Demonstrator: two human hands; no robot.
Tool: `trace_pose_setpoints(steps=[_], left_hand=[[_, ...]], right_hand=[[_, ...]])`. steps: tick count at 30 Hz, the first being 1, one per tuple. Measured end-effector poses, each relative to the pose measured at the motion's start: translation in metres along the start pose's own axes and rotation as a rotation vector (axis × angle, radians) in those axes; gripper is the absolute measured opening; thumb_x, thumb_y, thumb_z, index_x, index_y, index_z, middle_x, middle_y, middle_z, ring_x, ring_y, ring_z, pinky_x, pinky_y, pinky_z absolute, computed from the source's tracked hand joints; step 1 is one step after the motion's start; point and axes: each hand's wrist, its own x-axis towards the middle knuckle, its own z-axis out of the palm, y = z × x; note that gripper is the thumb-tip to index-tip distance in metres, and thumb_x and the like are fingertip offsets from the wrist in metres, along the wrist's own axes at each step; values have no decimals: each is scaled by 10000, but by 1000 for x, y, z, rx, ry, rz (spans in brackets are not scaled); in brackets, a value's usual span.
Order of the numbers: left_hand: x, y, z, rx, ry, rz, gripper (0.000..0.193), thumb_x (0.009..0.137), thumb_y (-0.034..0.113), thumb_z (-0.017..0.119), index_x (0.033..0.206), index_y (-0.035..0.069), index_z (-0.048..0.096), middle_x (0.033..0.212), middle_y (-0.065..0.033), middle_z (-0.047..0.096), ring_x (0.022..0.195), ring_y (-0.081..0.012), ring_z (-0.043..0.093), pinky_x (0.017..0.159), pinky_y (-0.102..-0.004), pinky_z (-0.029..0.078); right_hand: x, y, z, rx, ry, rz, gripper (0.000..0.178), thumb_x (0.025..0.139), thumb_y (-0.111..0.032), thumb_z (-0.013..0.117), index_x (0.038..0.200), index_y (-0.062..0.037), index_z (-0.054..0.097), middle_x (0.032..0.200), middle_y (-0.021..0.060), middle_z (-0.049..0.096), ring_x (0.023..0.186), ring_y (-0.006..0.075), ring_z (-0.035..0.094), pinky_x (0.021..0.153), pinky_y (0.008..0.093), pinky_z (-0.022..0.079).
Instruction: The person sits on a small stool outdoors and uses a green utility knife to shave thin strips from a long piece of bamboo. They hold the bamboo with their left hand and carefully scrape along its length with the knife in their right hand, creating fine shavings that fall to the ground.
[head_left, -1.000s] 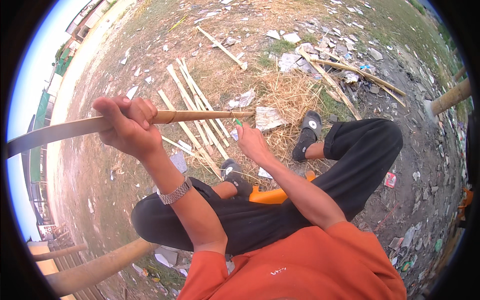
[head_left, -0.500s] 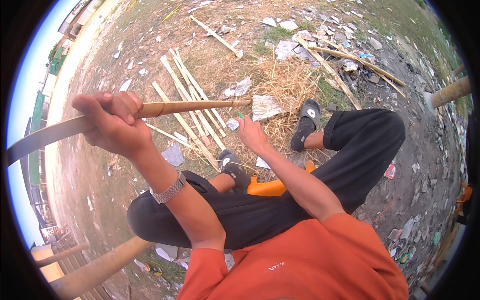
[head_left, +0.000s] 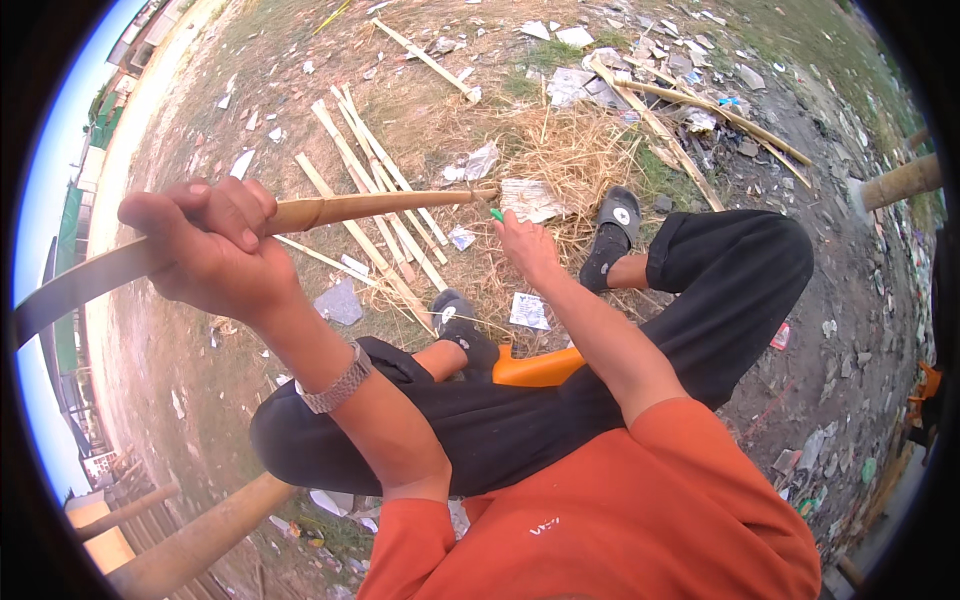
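Note:
My left hand (head_left: 215,245), raised at the left, is closed around a long bamboo strip (head_left: 370,207). One end of the strip bends past my fist toward the left rim; the other tapers to the right over the straw. Near that far end, my right hand (head_left: 528,248) is closed with its back up. A small green thing (head_left: 496,214) pokes out at its fingertips, its kind too hidden to tell. Beyond the right hand lies a pale, flat, worn piece (head_left: 530,200) on the straw.
Several split bamboo strips (head_left: 375,180) lie past my left foot. A straw heap (head_left: 575,160) spreads ahead, with longer poles (head_left: 715,115) and rubble at far right. Something orange (head_left: 535,368) shows between my legs. A thick pole (head_left: 200,535) stretches at lower left.
My right hand has shifted rightward and slightly farther away with the green thing. My left hand has moved a little left, and the bamboo strip has moved slightly with it.

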Motion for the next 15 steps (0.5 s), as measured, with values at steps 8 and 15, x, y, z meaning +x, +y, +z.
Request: trace_pose_setpoints(steps=[8, 15], left_hand=[[7, -5, 3, 44, 238, 12, 406, 908, 432, 559, 718, 82, 482, 427, 37, 289, 365, -59, 257, 395, -237, 231], [4, 5, 0, -68, 58, -20, 821, 848, 765, 195, 982, 22, 518, 531, 13, 298, 453, -93, 271, 473, -264, 294]], right_hand=[[56, 40, -21, -745, -1, 88, 191, 902, -196, 512, 981, -40, 589, 813, 139, 676, 744, 272, 676, 580, 433, 516], [-6, -22, -94, -42, 52, -66, 331, 938, -274, 471, 1092, 16, 516, 819, 228, 640, 805, 361, 641, 679, 451, 483]])
